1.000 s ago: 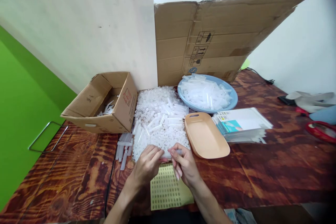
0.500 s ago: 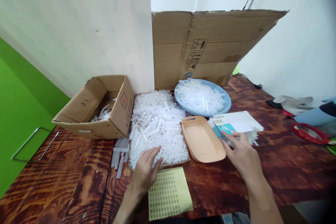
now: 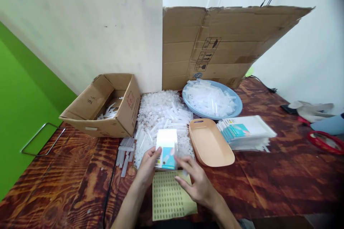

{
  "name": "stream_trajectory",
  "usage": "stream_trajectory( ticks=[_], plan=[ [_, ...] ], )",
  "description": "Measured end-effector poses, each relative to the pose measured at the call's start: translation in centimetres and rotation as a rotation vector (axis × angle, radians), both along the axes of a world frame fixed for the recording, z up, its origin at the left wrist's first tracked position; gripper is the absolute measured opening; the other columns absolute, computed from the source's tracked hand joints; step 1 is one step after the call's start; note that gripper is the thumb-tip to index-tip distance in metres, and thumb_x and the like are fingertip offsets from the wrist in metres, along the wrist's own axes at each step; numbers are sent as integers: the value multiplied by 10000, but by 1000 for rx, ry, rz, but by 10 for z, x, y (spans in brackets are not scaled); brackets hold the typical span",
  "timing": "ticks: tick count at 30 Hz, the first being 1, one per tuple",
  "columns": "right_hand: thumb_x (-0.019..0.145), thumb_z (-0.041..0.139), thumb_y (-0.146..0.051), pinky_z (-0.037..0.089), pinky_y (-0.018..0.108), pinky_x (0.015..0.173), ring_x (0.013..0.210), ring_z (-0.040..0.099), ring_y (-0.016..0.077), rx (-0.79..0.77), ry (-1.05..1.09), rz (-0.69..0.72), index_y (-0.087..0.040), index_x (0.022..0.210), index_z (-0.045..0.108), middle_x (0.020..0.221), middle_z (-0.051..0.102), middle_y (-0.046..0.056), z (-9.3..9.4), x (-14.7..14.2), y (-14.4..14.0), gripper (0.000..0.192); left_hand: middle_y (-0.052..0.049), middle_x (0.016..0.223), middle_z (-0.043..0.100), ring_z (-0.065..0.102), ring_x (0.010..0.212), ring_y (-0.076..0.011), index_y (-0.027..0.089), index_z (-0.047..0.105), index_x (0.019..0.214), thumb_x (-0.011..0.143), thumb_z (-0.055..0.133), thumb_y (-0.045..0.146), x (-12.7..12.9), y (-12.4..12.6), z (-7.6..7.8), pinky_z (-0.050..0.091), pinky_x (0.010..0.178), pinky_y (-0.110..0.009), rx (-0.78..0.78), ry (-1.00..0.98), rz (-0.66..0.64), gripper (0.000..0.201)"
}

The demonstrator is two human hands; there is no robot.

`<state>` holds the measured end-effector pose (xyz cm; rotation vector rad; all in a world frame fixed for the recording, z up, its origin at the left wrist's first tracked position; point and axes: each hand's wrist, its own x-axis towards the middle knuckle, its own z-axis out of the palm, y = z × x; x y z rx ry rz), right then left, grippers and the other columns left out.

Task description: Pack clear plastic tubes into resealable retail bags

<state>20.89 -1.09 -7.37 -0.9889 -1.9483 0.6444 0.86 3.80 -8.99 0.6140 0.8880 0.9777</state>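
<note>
A white and teal packaging bag (image 3: 167, 137) is in my left hand (image 3: 147, 166), its thumb pressed over the printed end. My right hand (image 3: 197, 182) is at the bag's lower right, fingers apart and a little blurred; whether a fingertip touches the bag I cannot make out. Behind the bag lies a spread of small clear plastic pieces and tubes (image 3: 161, 109). Under my hands is a yellow sheet (image 3: 173, 200) with rows of small dark oval stickers. A stack of similar bags (image 3: 249, 128) sits to the right, beside a peach tray (image 3: 211, 146).
At the back a blue basin (image 3: 239, 105) is heaped with translucent strips. A cardboard box (image 3: 126, 114) with white strips stands left, near loose translucent tubes (image 3: 125, 157). Cardboard (image 3: 231, 43) leans on the wall. A red tape roll (image 3: 325, 142) lies far right.
My right hand has come from the stack at the right to the middle. A bag is now in my left hand, above the yellow sheet. The camera view has shifted slightly.
</note>
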Motion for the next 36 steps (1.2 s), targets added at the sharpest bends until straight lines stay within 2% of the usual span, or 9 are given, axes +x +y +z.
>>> stream_trajectory(
  ticks=[3,7,9,11,15,20,29,34,36],
  plan=[
    [1009,502,-278,515,330,885,1006,615,220,-261,254,-170,-261,1381,579,1097,588,80,-3,-6,9,380,-83,796,753,646,630,-148,94,746,1029,797,806,421,-25,-4,1,486,624,-225,29,0,11,406],
    [927,670,-355,452,334,967,1086,561,239,-267,430,-260,-249,1089,759,1071,560,66,-5,-6,29,213,-69,696,719,585,567,-115,72,764,836,765,839,376,-53,-20,0,414,555,-189,56,81,-154,322],
    [899,706,-384,480,316,891,1005,583,220,-311,582,-291,-237,1058,762,1059,583,64,-6,-11,37,223,-76,695,717,568,558,-110,61,767,817,758,843,378,-60,-28,0,382,537,-183,45,134,-253,331],
    [881,726,-405,501,286,755,831,609,175,-415,795,-314,-233,1080,723,1009,625,50,-7,-19,41,263,-84,714,721,564,567,-111,60,770,832,771,832,387,-64,-34,-1,366,538,-181,32,176,-308,338],
    [756,851,-378,471,237,586,605,583,121,-580,1044,-341,-217,1017,616,839,664,7,-13,-31,44,386,-59,668,689,525,529,-93,75,746,784,760,834,399,-68,-41,-6,326,504,-171,13,168,-299,337],
    [735,869,-377,448,203,544,569,571,104,-525,1077,-479,-194,907,571,711,623,-36,-27,-30,44,389,-54,635,675,520,490,-93,83,724,742,705,865,428,-69,-42,-8,330,474,-173,-33,99,-255,374],
    [778,832,-381,517,258,595,607,622,138,-496,1003,-484,-194,935,572,796,680,6,-27,-20,41,357,-69,662,696,546,497,-99,77,755,776,701,868,440,-64,-39,7,361,487,-178,-117,132,-339,387],
    [855,754,-405,532,278,572,622,651,177,-600,837,-326,-185,971,651,802,720,45,-31,-21,34,269,-33,620,645,504,500,-88,88,730,755,756,820,493,-61,-40,4,324,482,-175,-118,143,-235,414],
    [920,671,-407,564,317,693,756,688,213,-578,695,-236,-184,997,710,876,731,74,-26,-23,29,239,-16,588,614,480,491,-82,93,714,723,763,811,505,-58,-41,2,309,477,-176,-139,151,-174,426]
  ],
)
